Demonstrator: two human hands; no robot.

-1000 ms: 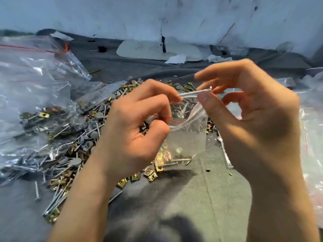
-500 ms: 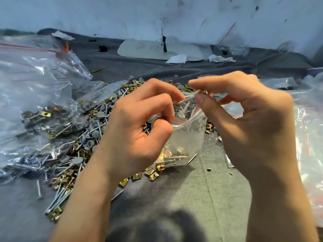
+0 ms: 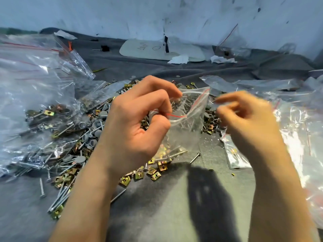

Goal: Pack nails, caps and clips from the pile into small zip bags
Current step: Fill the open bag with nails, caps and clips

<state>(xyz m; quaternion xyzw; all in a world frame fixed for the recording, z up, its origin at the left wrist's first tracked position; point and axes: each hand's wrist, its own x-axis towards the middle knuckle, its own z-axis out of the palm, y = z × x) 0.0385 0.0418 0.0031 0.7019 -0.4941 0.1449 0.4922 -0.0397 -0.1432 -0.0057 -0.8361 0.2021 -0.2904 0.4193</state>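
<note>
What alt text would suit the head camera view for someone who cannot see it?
A person's left hand pinches open a small, partly filled zip bag above a pile of nails, caps and clips on grey cloth. The blurred right hand hovers at the bag's right edge.

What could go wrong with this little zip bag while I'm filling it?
1. The small zip bag is held open, pinched by the left hand at one side of its mouth. A tilt could spill the nails and clips inside onto the pile.
2. Nails lie against thin plastic, so their points might pierce it.
3. The right hand is blurred beside the mouth. A hurried move could knock the bag.
</note>
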